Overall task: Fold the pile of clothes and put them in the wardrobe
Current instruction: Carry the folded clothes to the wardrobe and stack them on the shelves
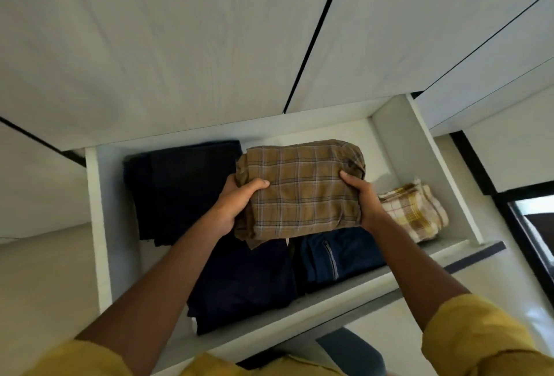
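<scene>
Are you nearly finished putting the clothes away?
Done: folded dark clothes, a blue zipped garment and a yellow checked cloth already lie in the open drawer. In hand: the left hand and right hand grip a folded brown plaid garment over it. Left: setting it down. The pile isn't in view, so I can't tell what remains.

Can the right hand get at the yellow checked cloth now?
Probably not yet. The right hand grips the folded brown garment with the left hand; the yellow checked cloth lies uncovered beside it, so the path looks free.
</scene>
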